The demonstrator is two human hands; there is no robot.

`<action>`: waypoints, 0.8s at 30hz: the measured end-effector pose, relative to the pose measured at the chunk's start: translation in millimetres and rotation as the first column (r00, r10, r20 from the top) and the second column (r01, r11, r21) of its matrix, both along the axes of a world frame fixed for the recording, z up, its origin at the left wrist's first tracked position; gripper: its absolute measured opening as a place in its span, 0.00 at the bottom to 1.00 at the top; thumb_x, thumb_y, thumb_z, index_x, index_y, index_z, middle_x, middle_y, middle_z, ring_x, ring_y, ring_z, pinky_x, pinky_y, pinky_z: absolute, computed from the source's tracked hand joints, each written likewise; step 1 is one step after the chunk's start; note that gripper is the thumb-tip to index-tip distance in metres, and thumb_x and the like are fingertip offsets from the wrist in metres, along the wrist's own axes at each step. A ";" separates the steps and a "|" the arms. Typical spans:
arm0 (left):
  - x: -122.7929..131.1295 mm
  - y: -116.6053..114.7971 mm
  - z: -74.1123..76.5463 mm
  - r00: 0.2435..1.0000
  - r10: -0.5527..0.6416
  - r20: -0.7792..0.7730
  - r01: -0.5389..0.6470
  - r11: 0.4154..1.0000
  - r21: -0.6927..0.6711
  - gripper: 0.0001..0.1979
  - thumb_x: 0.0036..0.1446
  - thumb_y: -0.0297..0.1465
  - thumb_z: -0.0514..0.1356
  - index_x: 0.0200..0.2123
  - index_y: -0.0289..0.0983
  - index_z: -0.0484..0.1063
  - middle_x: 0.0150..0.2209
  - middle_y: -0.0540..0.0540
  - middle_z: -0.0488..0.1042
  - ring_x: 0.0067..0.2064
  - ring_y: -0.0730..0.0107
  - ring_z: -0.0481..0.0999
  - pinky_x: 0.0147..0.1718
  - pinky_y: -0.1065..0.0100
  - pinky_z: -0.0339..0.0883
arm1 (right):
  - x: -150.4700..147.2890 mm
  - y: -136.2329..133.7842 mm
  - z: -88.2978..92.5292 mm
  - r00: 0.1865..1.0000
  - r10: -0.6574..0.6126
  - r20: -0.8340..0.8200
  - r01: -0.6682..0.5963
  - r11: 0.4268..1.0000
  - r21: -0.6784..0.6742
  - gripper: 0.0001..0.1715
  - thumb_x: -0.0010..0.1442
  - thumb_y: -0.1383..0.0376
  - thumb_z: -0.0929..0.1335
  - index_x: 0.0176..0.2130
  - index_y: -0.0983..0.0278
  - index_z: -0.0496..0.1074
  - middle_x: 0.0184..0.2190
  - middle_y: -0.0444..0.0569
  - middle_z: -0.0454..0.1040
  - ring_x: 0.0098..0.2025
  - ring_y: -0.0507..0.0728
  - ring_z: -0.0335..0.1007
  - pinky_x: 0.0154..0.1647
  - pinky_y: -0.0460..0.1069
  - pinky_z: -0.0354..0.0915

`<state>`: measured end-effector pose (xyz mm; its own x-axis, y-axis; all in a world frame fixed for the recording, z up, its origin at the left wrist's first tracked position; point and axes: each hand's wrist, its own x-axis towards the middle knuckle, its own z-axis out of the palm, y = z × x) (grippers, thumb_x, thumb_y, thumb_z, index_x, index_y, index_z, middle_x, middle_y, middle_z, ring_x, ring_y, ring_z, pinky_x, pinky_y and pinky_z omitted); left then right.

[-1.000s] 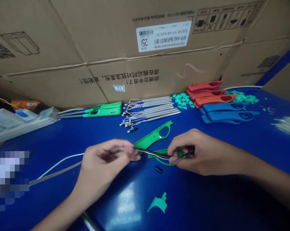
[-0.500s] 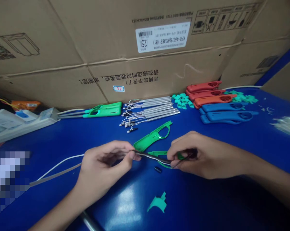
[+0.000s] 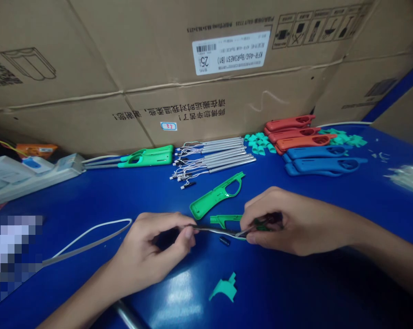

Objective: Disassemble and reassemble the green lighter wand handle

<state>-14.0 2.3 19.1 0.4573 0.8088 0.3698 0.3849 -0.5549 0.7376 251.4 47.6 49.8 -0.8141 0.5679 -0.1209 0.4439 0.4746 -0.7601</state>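
Observation:
My left hand (image 3: 158, 246) pinches one end of a thin dark strand with a white wire (image 3: 215, 230) alongside it. The strand stretches across to my right hand (image 3: 288, 224), whose fingers are closed around a slim metal-tipped tool (image 3: 248, 227); its kind is mostly hidden in the palm. Beyond the hands lies a green lighter-handle shell half (image 3: 208, 201), hollow side up. A second green shell piece (image 3: 223, 220) sits partly behind my right fingers. Below the strand is a small black cylinder (image 3: 224, 241). A teal curved plastic piece (image 3: 224, 289) rests nearer me.
Silver tubes with wires (image 3: 227, 160), teal caps (image 3: 259, 142), red handles (image 3: 292, 132) and blue handles (image 3: 319, 165) line the back. Green handles with metal rods (image 3: 154, 156) lie beside a power strip (image 3: 67, 168). A cardboard box (image 3: 151, 55) walls the rear. A metal rod (image 3: 127, 315) lies in front.
My left hand has dropped slightly, with its end of the strand. The bend of the white cord at left has come into view. The tool's metal tip shows more clearly by my right fingers.

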 end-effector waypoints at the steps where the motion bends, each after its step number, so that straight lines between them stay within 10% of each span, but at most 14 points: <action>1: 0.3 -0.6 0.3 1.000 -0.006 0.005 0.006 1.000 0.006 0.07 0.59 0.21 0.58 0.32 0.34 0.75 0.22 0.51 0.76 0.21 0.77 0.75 0.24 0.76 0.70 | -0.1 -0.1 -0.1 1.000 -0.001 0.002 0.001 1.000 0.002 0.06 0.57 0.71 0.68 0.30 0.65 0.75 0.23 0.39 0.68 0.24 0.47 0.59 0.24 0.43 0.54; 24: 32.5 -18.5 -2.6 0.995 -0.021 0.100 0.025 0.999 -0.039 0.12 0.59 0.19 0.57 0.24 0.34 0.72 0.19 0.53 0.73 0.19 0.79 0.71 0.21 0.78 0.66 | -36.2 -36.3 -7.4 0.974 -0.152 -0.171 0.174 0.978 0.119 0.05 0.51 0.74 0.68 0.27 0.66 0.72 0.22 0.37 0.68 0.26 0.45 0.60 0.29 0.43 0.55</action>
<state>18.6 -16.2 16.5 0.4386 0.8137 0.3816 0.2958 -0.5316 0.7937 215.3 11.3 42.4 -0.7120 0.6966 0.0884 0.4014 0.5071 -0.7627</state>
